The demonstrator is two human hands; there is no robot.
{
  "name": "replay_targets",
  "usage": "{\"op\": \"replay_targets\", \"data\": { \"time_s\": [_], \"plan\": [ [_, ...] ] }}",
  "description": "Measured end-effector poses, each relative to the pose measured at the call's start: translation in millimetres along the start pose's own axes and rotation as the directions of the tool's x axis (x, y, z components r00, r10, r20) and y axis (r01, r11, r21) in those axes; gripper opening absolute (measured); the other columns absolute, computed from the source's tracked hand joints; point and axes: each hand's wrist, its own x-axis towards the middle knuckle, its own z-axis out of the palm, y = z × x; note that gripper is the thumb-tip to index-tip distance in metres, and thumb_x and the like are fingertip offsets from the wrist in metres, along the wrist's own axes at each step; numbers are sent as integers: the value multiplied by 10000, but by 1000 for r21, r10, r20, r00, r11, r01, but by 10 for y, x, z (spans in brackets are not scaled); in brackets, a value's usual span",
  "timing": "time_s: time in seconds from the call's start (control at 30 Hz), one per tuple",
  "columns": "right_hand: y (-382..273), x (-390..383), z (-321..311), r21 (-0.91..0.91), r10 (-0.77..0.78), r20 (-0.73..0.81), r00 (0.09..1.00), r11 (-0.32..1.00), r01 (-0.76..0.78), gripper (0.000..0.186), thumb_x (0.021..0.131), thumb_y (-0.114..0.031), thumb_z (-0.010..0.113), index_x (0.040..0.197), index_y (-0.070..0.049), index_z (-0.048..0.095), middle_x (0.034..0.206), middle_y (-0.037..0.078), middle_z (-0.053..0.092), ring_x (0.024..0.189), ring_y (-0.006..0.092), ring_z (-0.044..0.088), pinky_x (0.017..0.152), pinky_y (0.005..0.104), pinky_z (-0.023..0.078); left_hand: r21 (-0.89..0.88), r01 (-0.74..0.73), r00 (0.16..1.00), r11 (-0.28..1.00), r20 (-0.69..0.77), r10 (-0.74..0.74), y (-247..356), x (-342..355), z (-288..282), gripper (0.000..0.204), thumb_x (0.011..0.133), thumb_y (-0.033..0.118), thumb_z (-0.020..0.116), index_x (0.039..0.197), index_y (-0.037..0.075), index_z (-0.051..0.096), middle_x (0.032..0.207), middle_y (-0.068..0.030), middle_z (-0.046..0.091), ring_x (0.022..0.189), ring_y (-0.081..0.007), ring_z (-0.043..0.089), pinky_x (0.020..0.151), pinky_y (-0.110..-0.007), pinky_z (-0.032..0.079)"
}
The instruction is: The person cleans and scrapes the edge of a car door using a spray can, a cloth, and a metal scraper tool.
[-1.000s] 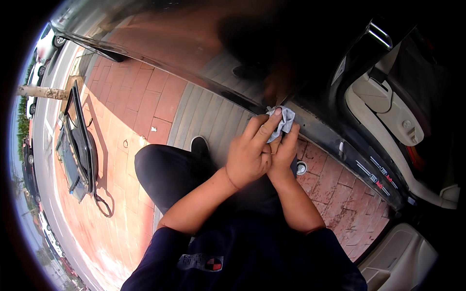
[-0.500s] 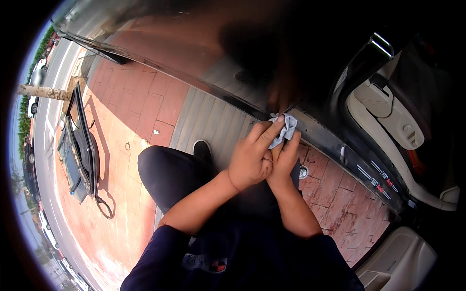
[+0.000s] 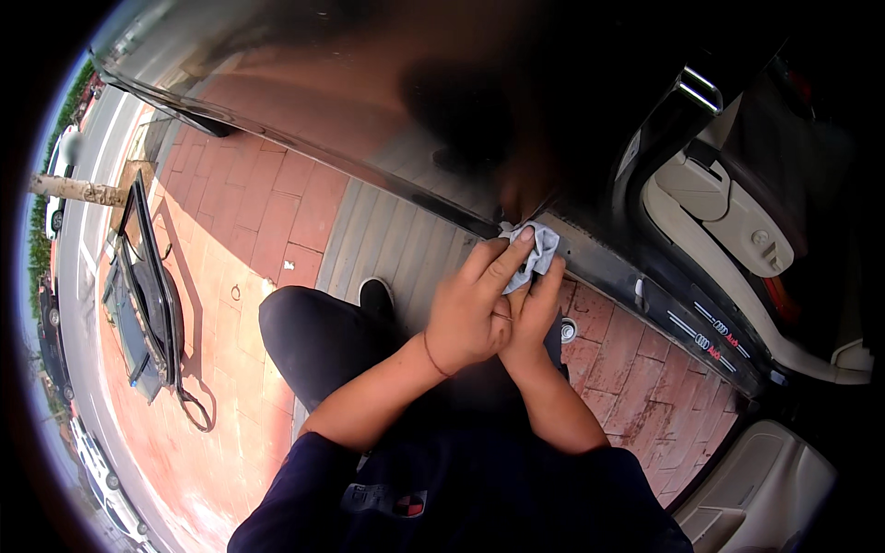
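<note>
Pinching a crumpled pale cloth (image 3: pixel 538 253) between their fingers at the dark car sill's (image 3: pixel 608 265) left end, the left hand (image 3: pixel 466 309) and right hand (image 3: pixel 529 318) press together, apparently mid-wipe, the next move seemingly calling for steady pressure.
</note>
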Motion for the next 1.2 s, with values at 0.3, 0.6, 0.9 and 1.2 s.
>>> {"op": "replay_targets", "data": {
  "time_s": [0.3, 0.6, 0.9, 1.2],
  "plan": [
    [-15, 26, 10, -27, 43, 33, 999, 999, -42, 327, 1011, -189, 579, 1273, -10, 502, 1016, 218, 715, 939, 388, 728, 733, 410, 573, 10, -32, 999, 999, -14, 32, -133, -44, 46, 705, 772, -55, 513, 1463, 84, 519, 1187, -172, 619, 890, -391, 665, 711, -419, 559],
    [-48, -11, -18, -68, 34, 38, 999, 997, -31, 319, 1012, -185, 573, 1270, -13, 500, 1008, 211, 712, 914, 391, 730, 718, 417, 573, 4, -25, 999, 1000, -38, 25, -44, -56, 32, 682, 775, -73, 489, 1436, 85, 551, 1186, -183, 624, 902, -394, 664, 727, -410, 560],
    [-122, 49, 14, -30, -96, -22, 995, 995, 95, 325, 1012, -205, 585, 1268, -21, 510, 995, 181, 717, 876, 351, 739, 705, 401, 578, -18, -23, 999, 1000, -39, 23, -5, -3, 20, 702, 751, -93, 495, 1428, 81, 555, 1201, -186, 623, 915, -397, 664, 730, -403, 563],
    [-114, 66, 15, -57, -134, -24, 991, 990, 133, 307, 1006, -201, 591, 1247, -23, 526, 958, 183, 720, 833, 364, 737, 678, 406, 582, 37, -39, 998, 999, -39, 41, -28, -36, 17, 699, 753, -82, 504, 1435, 66, 551, 1187, -200, 623, 924, -410, 658, 736, -404, 561]
  ]
}}
